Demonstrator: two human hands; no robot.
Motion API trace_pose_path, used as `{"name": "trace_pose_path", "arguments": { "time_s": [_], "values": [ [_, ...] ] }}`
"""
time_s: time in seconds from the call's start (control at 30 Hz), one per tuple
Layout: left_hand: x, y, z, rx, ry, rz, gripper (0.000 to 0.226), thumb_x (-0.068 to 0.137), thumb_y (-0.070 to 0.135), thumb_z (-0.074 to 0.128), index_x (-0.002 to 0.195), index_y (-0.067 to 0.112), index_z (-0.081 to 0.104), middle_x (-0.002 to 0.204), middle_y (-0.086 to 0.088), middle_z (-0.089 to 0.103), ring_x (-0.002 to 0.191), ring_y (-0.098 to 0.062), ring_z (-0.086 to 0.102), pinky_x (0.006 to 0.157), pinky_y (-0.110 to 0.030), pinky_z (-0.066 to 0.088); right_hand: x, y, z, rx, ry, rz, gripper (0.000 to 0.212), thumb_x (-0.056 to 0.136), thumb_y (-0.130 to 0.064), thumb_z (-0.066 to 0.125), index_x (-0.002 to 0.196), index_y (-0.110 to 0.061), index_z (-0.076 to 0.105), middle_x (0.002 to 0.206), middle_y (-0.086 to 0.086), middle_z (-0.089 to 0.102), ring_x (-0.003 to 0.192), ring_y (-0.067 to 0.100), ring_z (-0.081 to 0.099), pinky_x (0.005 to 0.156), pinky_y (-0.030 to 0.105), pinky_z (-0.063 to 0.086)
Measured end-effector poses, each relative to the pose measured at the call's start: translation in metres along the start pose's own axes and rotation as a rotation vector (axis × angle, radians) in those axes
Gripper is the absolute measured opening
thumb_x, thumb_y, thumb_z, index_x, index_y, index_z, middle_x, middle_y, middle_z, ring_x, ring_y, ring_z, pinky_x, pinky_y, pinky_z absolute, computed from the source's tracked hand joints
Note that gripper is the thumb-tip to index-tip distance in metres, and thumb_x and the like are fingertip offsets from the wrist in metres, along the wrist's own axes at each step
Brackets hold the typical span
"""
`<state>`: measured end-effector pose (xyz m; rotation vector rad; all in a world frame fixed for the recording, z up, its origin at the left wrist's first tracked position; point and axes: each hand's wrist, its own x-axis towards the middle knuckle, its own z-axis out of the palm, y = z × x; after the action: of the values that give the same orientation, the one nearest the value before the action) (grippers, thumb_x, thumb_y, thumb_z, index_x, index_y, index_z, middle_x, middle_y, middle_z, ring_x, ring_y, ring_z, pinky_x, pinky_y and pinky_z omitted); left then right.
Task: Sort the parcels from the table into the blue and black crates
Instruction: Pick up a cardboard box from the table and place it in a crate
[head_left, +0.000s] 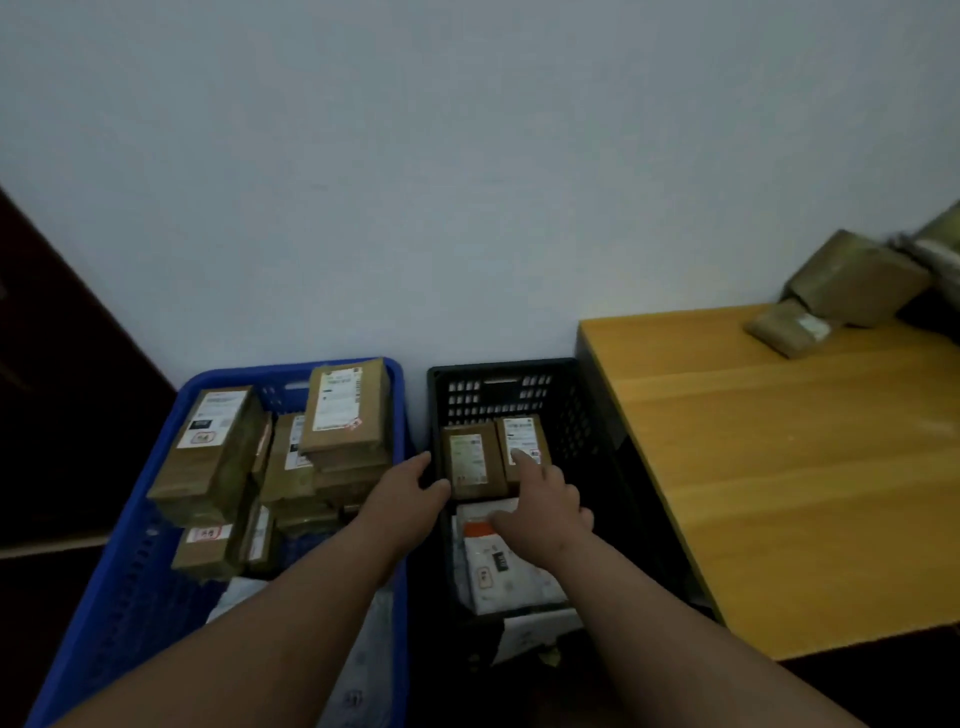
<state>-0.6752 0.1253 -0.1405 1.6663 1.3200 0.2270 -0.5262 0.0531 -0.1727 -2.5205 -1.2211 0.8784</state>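
Pale wall behind; black crate (524, 370) below my hands. Right hand (545, 506) forefinger touching small brown parcel (522, 441); left hand (410, 493) fingers loosely spread, holding nothing.

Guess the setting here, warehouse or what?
Likely a small parcel-sorting corner in a plain room, not a warehouse: a blue crate of labelled boxes and a black crate against a bare wall, beside a wooden table holding more parcels.

The blue crate (395, 415) and the black crate (519, 384) are moulded plastic with perforated walls, fairly matt. The parcels in them (343, 415) are brown cardboard with white paper labels; a white bag (498, 566) looks like smooth, slightly glossy plastic film. The table (779, 467) has a smooth wood-grain top with a soft sheen.
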Motion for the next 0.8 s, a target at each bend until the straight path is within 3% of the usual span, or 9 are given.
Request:
{"name": "trace_pose_path", "arguments": {
  "time_s": [0.07, 0.1, 0.2, 0.33, 0.5, 0.8],
  "values": [
    [-0.003, 0.024, 0.023, 0.03, -0.007, 0.062, 0.051, 0.098, 0.024, 0.052, 0.147, 0.018, 0.038, 0.146, -0.005, 0.046, 0.102, -0.001, 0.055, 0.082, -0.008, 0.042, -0.005, 0.028, -0.021, 0.025, 0.014, 0.026, 0.079, 0.089, -0.047, 0.057, 0.151, -0.04, 0.008, 0.153, 0.003, 0.022, 0.135, 0.032, 0.029, 0.107, 0.05, 0.027],
    [-0.003, 0.038, 0.037, 0.043, -0.012, 0.078, 0.05, 0.098, 0.025, 0.052, 0.146, 0.019, 0.039, 0.145, -0.006, 0.047, 0.101, -0.001, 0.055, 0.082, -0.011, 0.045, -0.007, 0.044, -0.033, 0.039, 0.014, 0.032, 0.078, 0.089, -0.047, 0.056, 0.151, -0.04, 0.008, 0.153, 0.003, 0.022, 0.135, 0.032, 0.029, 0.106, 0.049, 0.027],
    [-0.001, 0.081, 0.09, 0.097, -0.055, 0.115, 0.051, 0.099, 0.027, 0.05, 0.147, 0.018, 0.038, 0.148, -0.006, 0.043, 0.123, -0.014, 0.048, 0.1, -0.026, 0.038, -0.014, 0.103, -0.071, 0.073, 0.02, 0.061, 0.074, 0.091, -0.047, 0.055, 0.151, -0.039, 0.012, 0.153, 0.003, 0.024, 0.135, 0.033, 0.029, 0.106, 0.049, 0.028],
    [-0.002, 0.149, 0.188, 0.073, -0.171, 0.141, 0.053, 0.101, 0.032, 0.047, 0.15, 0.019, 0.032, 0.154, -0.005, 0.035, 0.137, -0.023, 0.039, 0.097, -0.027, 0.034, -0.026, 0.203, -0.131, 0.093, 0.041, 0.154, 0.07, 0.094, -0.047, 0.053, 0.152, -0.036, 0.015, 0.154, 0.004, 0.025, 0.137, 0.035, 0.028, 0.106, 0.051, 0.029],
    [-0.015, 0.236, 0.311, 0.071, -0.296, 0.159, 0.056, 0.101, 0.04, 0.044, 0.152, 0.023, 0.027, 0.158, -0.003, 0.026, 0.14, -0.027, 0.032, 0.11, -0.041, 0.035, -0.04, 0.326, -0.203, 0.136, 0.116, 0.312, 0.065, 0.096, -0.046, 0.05, 0.152, -0.034, 0.02, 0.154, 0.003, 0.026, 0.138, 0.033, 0.029, 0.109, 0.049, 0.032],
    [0.016, 0.301, 0.415, 0.103, -0.413, 0.155, 0.054, 0.1, 0.043, 0.043, 0.15, 0.025, 0.031, 0.157, -0.002, 0.028, 0.139, -0.027, 0.034, 0.107, -0.041, 0.035, -0.018, 0.434, -0.259, 0.227, 0.139, 0.383, 0.059, 0.095, -0.046, 0.046, 0.149, -0.031, 0.028, 0.152, 0.002, 0.031, 0.137, 0.03, 0.03, 0.109, 0.046, 0.034]
  ]
}}
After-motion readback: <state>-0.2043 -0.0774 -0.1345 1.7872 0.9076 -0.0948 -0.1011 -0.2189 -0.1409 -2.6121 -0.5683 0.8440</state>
